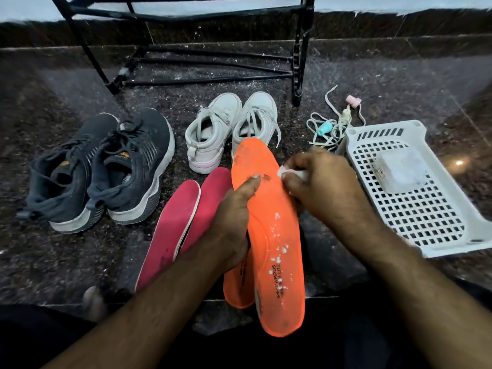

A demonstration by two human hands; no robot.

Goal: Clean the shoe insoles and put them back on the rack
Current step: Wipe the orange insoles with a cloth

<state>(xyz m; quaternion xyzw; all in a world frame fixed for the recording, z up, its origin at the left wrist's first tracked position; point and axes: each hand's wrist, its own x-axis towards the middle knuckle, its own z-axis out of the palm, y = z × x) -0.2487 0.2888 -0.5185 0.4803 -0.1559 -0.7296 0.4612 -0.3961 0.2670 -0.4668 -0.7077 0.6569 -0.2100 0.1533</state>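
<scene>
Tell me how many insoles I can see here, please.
4. Two pink insoles lie on the floor, left of the hands. One orange insole is held in the left hand, and a second orange one lies partly hidden beneath it.

Left hand (pixel 234 217) grips orange insole (pixel 277 230); right hand (pixel 323 187) pinches white wipe (pixel 283 172).

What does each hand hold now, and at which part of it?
The left hand grips the upper orange insole at its left edge, near the middle. The right hand pinches a small white wipe at the insole's right edge.
</scene>
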